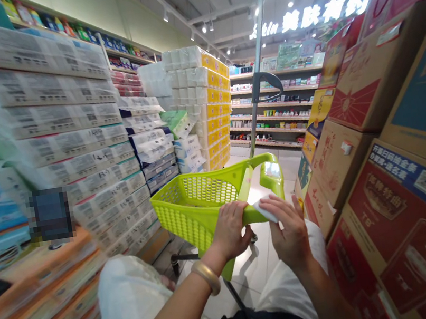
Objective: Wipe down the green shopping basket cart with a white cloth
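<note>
A lime-green shopping cart (200, 212) with a perforated basket stands in front of my knees. My left hand (229, 229), with a gold bangle at the wrist, is wrapped over the near side of the cart's frame where the handle begins. Against the handle's near right part, my right hand (287, 228) presses a small white cloth (264, 210), possibly a tissue; its fingers partly cover it. A pale panel sits at the handle's far corner. The basket's visible inside shows only its green mesh walls.
Stacked packs of paper goods (89, 135) line the left side, with yellow-and-white packs (211, 95) farther back. Cardboard boxes (360, 153) rise close on my right. A grey metal pole (259, 56) stands behind the cart. Shelves of small goods (270, 113) fill the back.
</note>
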{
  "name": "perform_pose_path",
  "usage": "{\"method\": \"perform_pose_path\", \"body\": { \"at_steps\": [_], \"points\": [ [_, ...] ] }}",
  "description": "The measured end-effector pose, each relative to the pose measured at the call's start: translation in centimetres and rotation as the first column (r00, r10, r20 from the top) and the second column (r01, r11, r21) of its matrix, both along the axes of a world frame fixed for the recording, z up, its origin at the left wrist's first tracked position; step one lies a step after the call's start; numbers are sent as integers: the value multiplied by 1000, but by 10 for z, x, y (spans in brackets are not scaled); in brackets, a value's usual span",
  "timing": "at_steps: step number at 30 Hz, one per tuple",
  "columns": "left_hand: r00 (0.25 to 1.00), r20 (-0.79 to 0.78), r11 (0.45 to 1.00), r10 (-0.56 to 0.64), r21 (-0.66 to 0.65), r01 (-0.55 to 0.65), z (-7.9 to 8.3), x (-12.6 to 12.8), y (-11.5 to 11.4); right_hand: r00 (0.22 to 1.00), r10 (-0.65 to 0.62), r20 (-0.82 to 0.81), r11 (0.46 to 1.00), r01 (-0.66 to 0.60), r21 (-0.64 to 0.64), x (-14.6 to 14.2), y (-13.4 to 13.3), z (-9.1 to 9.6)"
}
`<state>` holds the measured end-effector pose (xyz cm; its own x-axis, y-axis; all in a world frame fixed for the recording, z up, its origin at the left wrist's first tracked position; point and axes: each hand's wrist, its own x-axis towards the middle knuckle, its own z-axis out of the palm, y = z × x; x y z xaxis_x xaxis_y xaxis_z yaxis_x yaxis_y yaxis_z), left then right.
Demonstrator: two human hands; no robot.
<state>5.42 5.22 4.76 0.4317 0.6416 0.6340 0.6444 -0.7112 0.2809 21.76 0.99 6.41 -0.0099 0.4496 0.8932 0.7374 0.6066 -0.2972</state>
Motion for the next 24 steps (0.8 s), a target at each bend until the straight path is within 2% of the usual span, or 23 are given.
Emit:
{"method": "perform_pose_path", "body": {
  "at_steps": [2, 4, 8, 10, 16, 21, 22, 24],
  "points": [
    [1000, 3, 1000, -5, -11, 5, 1, 0, -1, 994, -33, -107, 999, 33, -1, 6, 4, 1],
    [1000, 7, 1000, 1, -8, -1, 1, 0, -1, 990, -34, -138, 999, 34, -4, 8, 5, 1],
    [999, 17, 999, 31, 16, -31, -2, 1, -2, 998, 63, 30, 998, -63, 0, 1, 0, -2],
    [999, 23, 999, 34, 11, -34, -2, 1, -2, 994, 89, 60, 996, -89, 0, 0, 0, -2],
    [994, 102, 997, 36, -65, -30, 11, 2, -6, 984, 24, -177, 1000, -26, -11, 10, 7, -2],
    [970, 203, 985, 135, -131, -109, 20, 8, -4, 994, 104, 40, 994, -104, -13, 3, 0, -2],
    [964, 213, 982, 160, -135, -133, 20, 9, -3, 993, 109, 47, 994, -108, -13, 4, 0, -1],
    [956, 225, 977, 191, -135, -163, 19, 10, -3, 996, 78, -40, 997, -79, -11, 8, 2, 0]
  ]
}}
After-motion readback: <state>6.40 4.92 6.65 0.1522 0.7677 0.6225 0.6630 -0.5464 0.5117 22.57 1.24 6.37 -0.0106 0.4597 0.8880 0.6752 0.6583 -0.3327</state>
